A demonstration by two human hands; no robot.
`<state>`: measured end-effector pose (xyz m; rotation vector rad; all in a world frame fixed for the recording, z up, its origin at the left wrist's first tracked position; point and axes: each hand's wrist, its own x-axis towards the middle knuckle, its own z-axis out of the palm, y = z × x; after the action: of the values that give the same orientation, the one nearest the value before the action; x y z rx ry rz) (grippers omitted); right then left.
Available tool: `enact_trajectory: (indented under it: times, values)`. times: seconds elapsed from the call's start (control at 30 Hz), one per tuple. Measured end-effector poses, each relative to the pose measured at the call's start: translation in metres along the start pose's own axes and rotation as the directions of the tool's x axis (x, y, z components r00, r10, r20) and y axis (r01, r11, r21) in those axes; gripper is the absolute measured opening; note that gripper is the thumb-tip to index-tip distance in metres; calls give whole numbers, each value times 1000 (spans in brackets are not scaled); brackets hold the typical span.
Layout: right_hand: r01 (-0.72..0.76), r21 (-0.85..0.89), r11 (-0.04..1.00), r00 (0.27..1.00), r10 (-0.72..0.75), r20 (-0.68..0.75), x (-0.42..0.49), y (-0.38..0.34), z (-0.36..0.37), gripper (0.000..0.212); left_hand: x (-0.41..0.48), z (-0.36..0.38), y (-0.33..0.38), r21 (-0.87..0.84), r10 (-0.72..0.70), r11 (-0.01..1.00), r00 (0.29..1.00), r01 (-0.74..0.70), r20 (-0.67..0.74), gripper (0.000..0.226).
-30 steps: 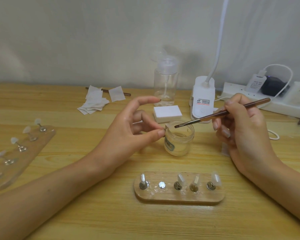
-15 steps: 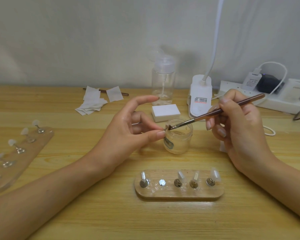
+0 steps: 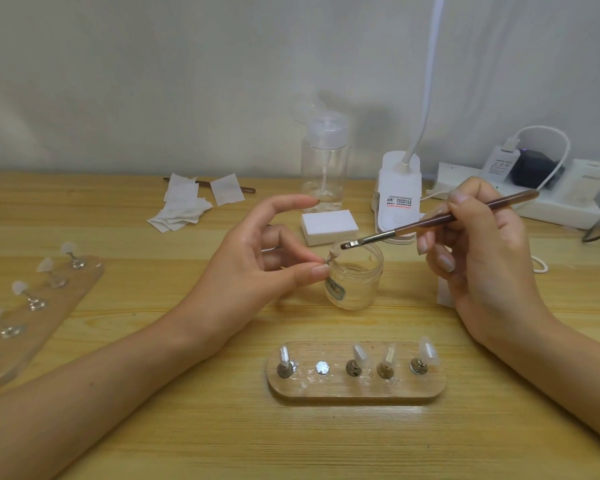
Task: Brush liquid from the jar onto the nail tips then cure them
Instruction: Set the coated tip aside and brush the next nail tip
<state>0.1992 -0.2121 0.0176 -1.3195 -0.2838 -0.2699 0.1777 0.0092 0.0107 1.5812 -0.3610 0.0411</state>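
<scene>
My left hand (image 3: 257,268) pinches a small nail tip on its stand (image 3: 332,257) between thumb and middle finger, beside the rim of the open glass jar (image 3: 355,282). My right hand (image 3: 482,258) grips a brown brush (image 3: 440,221), with its bristle end just above the jar's mouth and a little right of the nail tip. A wooden holder (image 3: 355,389) near me carries several nail tips on metal stands, and one magnet spot on it is bare. A white cure lamp (image 3: 398,199) stands behind the jar.
A second holder (image 3: 39,306) with nail tips lies at the left. White wipes (image 3: 184,209), a clear pump bottle (image 3: 324,168) and a white block (image 3: 328,226) sit behind my hands. A power strip (image 3: 555,202) with plugs and cable lies at the back right.
The brush tip touched the nail tip half a second ago and has now drawn back slightly right, above the jar. My left hand keeps its pinch.
</scene>
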Motion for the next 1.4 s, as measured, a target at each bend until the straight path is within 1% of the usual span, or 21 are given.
enact_trajectory:
  times: [0.07,0.13,0.2,0.33,0.4,0.47,0.5,0.57,0.63,0.7,0.8,0.87,1.03,1.4]
  values:
    - [20,-1,1000,999,-20,49,-1,0,2,31,0,0,0,-3,1,1000,1000,-1,1,67]
    - [14,-41,999,998,-12,59,-1,0,2,32,0,0,0,-2,3,1000,1000,-3,1,67]
    - [4,-65,998,1000,-2,28,-1,0,2,34,0,0,0,3,6,1000,1000,-6,1,67]
    - [-8,-86,996,1000,7,-14,-1,0,3,31,1,0,-1,16,10,1000,1000,-10,4,66]
    - [19,-37,999,999,-20,-43,-1,-2,2,33,1,0,-1,20,13,1000,1000,-14,9,66]
    - [73,6,997,996,-72,-56,-4,-4,2,29,0,0,-1,33,20,999,1000,-21,19,65]
    - [99,-7,995,994,-99,-48,-5,-4,2,24,0,0,-1,42,25,999,999,-26,24,65]
    - [122,-95,988,992,-125,-28,-7,-4,4,18,0,-1,0,55,40,998,999,-42,27,64]
    - [116,-201,973,993,-119,-6,-7,-3,7,18,0,-2,1,79,70,994,997,-71,19,61]
    - [113,-270,956,994,-108,33,-8,-2,9,20,-1,-2,1,115,107,988,994,-107,6,58]
    - [115,-321,940,992,-90,92,-9,-1,10,20,-2,-6,0,202,164,966,986,-159,-8,53]
    - [119,-338,933,991,-88,105,-9,0,10,20,-1,-10,-1,243,194,952,981,-186,-12,53]
    - [123,-352,928,988,-81,130,-9,-1,11,25,1,-17,-3,207,206,959,978,-195,-31,54]
    - [113,-301,947,986,-69,152,-9,2,9,23,1,-18,-7,176,189,968,982,-181,-26,60]
